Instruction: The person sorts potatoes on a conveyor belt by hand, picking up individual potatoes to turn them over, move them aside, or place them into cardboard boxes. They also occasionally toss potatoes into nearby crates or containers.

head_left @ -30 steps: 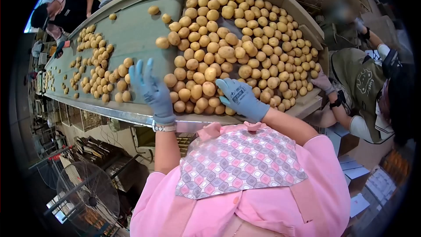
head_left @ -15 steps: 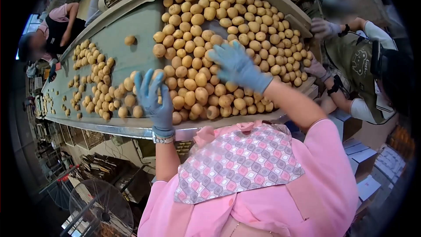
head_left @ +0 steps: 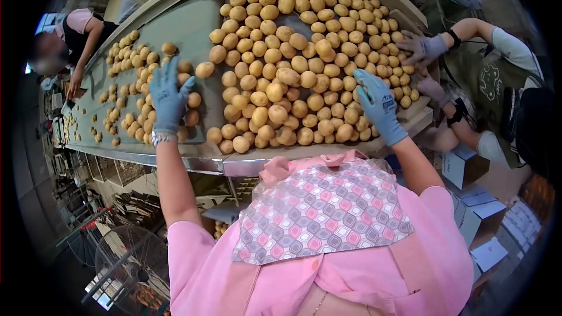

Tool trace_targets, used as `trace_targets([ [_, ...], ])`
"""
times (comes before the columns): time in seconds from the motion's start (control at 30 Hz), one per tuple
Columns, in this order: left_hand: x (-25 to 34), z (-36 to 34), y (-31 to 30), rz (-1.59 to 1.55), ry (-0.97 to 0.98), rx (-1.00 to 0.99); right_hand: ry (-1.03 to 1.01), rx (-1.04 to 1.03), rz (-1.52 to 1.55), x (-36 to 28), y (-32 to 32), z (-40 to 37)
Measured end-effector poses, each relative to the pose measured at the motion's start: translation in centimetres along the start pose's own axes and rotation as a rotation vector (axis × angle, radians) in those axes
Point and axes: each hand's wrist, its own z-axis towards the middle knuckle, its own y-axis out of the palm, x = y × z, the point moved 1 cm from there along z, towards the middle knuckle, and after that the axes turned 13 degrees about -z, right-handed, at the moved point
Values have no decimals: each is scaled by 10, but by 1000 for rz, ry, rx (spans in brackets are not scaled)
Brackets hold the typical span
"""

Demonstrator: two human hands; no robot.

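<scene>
Round yellow-brown potatoes (head_left: 277, 114) lie in a dense layer on the right part of a sorting table, with looser groups on the green belt (head_left: 193, 29). My left hand (head_left: 170, 95), in a blue glove, is over the belt among the looser potatoes, fingers apart and touching several of them. At the right side of the pile my right hand (head_left: 377, 102), also gloved in blue, rests against potatoes with its thumb apart from the fingers. Its palm side is partly hidden, and a potato shows beside its fingertips.
A co-worker's gloved hands (head_left: 426, 50) touch the pile's right end. Another person (head_left: 82, 35) stands at the far left by the belt. The table's metal edge (head_left: 175, 164) runs in front of me. White boxes (head_left: 480, 205) stand at lower right, a fan (head_left: 129, 263) at lower left.
My left hand has moved left, from the pile's edge over the belt. My right hand has moved right and nearer to me. The co-worker's upper hand has come down onto the potatoes.
</scene>
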Motion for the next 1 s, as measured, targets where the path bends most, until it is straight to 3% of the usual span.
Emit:
trace_targets([
  [0.03, -6, 1, -5, 377, -46, 73, 14, 25, 17, -6, 4, 7],
  [0.1, 6, 3, -3, 396, -163, 229, -63, 7, 61, -19, 16, 10],
  [0.17, 49, 4, 6, -125, -1, 276, -164, -22, 93, -42, 20, 19],
  [0.23, 134, -6, -9, -321, 189, 20, -270, -114, -92, -46, 40, 32],
  [0.3, 170, -28, -1, -242, 400, -61, -268, -151, -303, -30, 75, 63],
  [0.4, 148, -39, -5, -217, 332, -214, 8, 170, -311, -30, 105, 93],
  [0.43, 127, -43, -7, -203, 251, -192, -154, 126, -294, -45, 99, 90],
  [0.5, 81, -43, -12, -103, 276, -150, -489, 53, -267, -64, 80, 90],
  [0.53, 58, -45, -16, -53, 283, -131, -361, -235, -198, -62, 79, 90],
  [0.63, 12, -43, -31, 109, 192, 10, -398, -4, -393, -38, 78, 88],
  [0.7, -29, -47, -27, 135, -65, 98, -293, 42, -229, -56, 72, 77],
  [0.77, -26, -51, -34, 353, -185, 248, -213, 48, -4, -81, 52, 65],
  [0.8, -22, -51, -36, 458, -244, 327, -289, -21, 41, -99, 39, 60],
  [0.9, 35, -40, -38, -122, 58, 337, -655, -4, -225, -120, 63, 38],
  [0.97, 104, -34, -52, -245, 105, 8, -446, -72, -362, -119, 70, 62],
  [1.0, 98, -43, -40, -184, 179, -21, -316, -60, -398, -114, 74, 77],
])
